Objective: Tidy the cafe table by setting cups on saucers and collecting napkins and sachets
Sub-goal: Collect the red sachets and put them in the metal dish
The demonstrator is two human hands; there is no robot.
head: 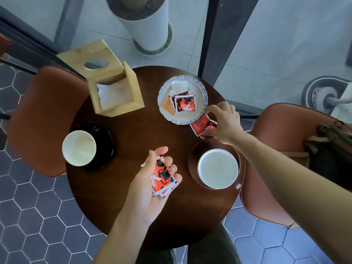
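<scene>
My left hand point(150, 180) is palm up over the round dark table point(137, 134), holding a small stack of red-and-black sachets point(162, 177). My right hand point(223, 121) reaches down at the table's right side, its fingers pinching red sachets point(200, 125) that lie beside a scalloped plate point(201, 92). That plate holds more sachets point(183, 101). A white cup point(79, 147) stands on a black saucer point(105, 141) at the left. Another white cup point(218, 168) rests on a brown saucer point(193, 159) at the right.
A wooden napkin box point(114, 86) with white napkins inside stands at the table's far left. Brown chairs point(43, 119) flank the table, the right one point(282, 130) carrying a bag point(333, 141). A white planter point(146, 25) sits beyond on the tiled floor.
</scene>
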